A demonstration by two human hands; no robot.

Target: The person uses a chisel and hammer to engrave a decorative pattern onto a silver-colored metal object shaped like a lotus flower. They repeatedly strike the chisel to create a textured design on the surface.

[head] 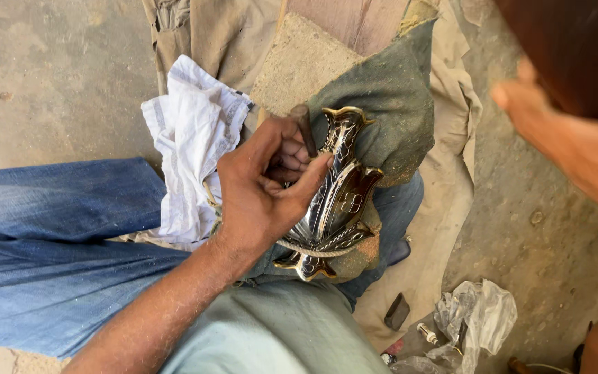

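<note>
The left hand [261, 183] was pinching a thin dark tool [304, 129] with its fingers pressed together. Its tip touched the shiny carved metal piece [337, 201], which lay just beside the hand on a green cloth [396, 90]. A white rag [192, 138] sat behind the hand. The right hand [569, 142] was blurry, so I cannot tell its state.

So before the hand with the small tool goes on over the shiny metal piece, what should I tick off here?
1. Tool gripped by left hand: ok.
2. Ornate metal piece rests on grey-green cloth over the lap: ok.
3. Tool tip touching the piece: cannot tell, fingers hide it.
4. Right hand steadying the piece: not ok, it is off to the side.
5. White cloth close by: ok.
</note>
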